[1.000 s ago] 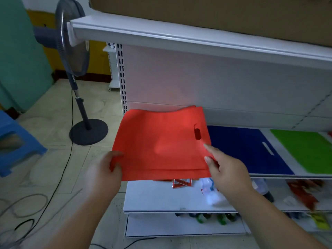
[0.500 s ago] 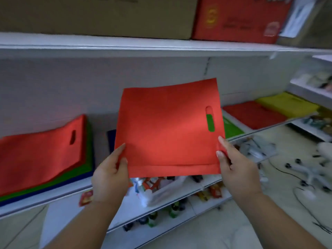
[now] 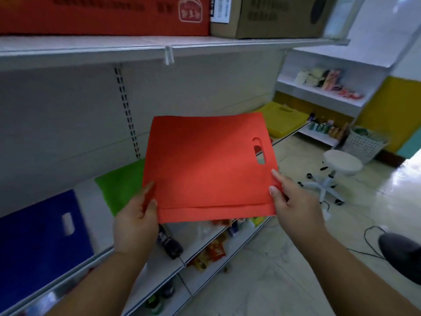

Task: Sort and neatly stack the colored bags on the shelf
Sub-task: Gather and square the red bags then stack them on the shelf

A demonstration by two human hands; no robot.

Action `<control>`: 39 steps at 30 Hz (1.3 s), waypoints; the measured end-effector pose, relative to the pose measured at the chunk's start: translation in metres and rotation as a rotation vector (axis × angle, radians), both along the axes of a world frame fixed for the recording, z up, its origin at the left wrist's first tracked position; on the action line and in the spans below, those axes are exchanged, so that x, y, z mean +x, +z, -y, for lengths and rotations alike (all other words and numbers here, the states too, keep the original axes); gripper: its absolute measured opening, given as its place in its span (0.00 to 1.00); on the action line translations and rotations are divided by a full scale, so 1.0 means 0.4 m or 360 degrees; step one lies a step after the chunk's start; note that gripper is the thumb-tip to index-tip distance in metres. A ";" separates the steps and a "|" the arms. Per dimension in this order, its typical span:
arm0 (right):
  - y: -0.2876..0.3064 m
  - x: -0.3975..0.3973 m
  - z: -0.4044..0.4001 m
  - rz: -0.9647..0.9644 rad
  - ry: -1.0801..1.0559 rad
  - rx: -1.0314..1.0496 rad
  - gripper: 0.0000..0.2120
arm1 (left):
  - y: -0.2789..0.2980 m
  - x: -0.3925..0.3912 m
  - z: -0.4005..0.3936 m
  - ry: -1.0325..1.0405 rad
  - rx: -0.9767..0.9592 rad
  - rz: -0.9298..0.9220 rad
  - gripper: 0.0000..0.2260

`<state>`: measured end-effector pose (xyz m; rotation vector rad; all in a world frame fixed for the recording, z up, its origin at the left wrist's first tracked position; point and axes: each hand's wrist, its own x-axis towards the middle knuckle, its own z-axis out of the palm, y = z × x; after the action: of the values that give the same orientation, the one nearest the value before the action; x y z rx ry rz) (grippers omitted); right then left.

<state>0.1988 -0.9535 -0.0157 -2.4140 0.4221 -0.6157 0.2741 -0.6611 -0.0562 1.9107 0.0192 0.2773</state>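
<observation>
I hold a flat red bag (image 3: pixel 205 165) with a cut-out handle slot in the air in front of the white shelf (image 3: pixel 141 261). My left hand (image 3: pixel 136 222) pinches its lower left corner and my right hand (image 3: pixel 289 201) pinches its lower right edge. On the shelf lie a blue bag (image 3: pixel 36 242) at the left, a green bag (image 3: pixel 120 188) partly hidden behind the red one, and a yellow stack (image 3: pixel 284 119) at the far right. Whatever lies directly behind the red bag is hidden.
A red box (image 3: pixel 102 14) and a cardboard box (image 3: pixel 273 17) sit on the upper shelf. Bottles and snack packets fill the lower shelves (image 3: pixel 211 249). A white rolling stool (image 3: pixel 339 165), a white basket (image 3: pixel 364 142) and cables stand on the tiled floor at the right.
The view has swung right along the shelf with the red bag carried in both hands. The mixed pile at the left is out of view; the yellow stack and stool have come closer.
</observation>
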 end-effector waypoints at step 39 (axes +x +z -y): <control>-0.134 0.992 0.731 -0.0842 0.1188 -0.0962 0.10 | -0.073 0.499 0.796 0.0466 0.1524 -0.0818 0.16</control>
<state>0.5955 -1.2461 -0.0693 -3.0015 -0.5452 0.2835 0.4737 -0.9795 -0.0854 2.8908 0.6077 -0.0469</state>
